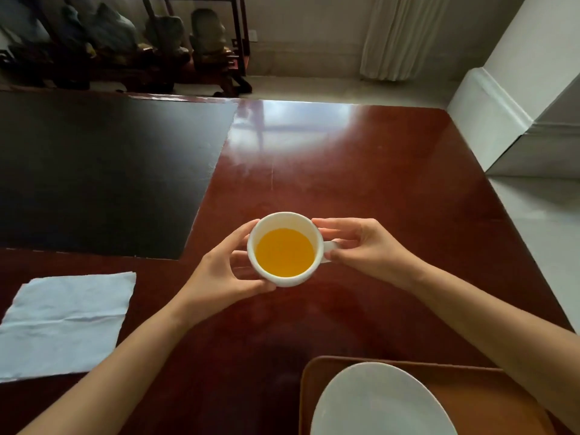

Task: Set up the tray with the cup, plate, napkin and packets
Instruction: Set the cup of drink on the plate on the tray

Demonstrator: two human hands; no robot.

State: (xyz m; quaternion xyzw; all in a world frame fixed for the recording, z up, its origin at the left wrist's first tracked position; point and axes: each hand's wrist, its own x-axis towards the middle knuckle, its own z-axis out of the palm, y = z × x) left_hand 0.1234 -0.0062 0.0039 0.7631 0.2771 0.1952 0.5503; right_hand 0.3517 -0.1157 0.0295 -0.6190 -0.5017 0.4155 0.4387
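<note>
A white cup (285, 248) holding orange-yellow liquid sits at the middle of the view, held between both hands above or on the glossy red-brown counter (361, 171); whether its base touches the surface cannot be told. The left hand (229, 273) curls round the cup's left wall, its fingers bent along the far side and its thumb under the near rim, so its grip is closed on the cup. The right hand (365, 246) reaches in from the other side, thumb and fingers pinching the small white handle that sticks out to the right, its grip likewise closed on the cup. The cup stands upright, the liquid level and well below the rim. A white napkin (64, 324), unfolded flat with a crease across it, lies on the counter at the near left, well apart from the cup. At the near right edge a brown tray (489, 394) rests on the counter, with a white plate (376, 403) lying in it; both are cut off by the bottom of the view. A black mat (103, 171) covers the counter's far left part. Beyond the counter stand a dark wooden shelf (131, 42) with blurred objects and a pale curtain (405, 36).
</note>
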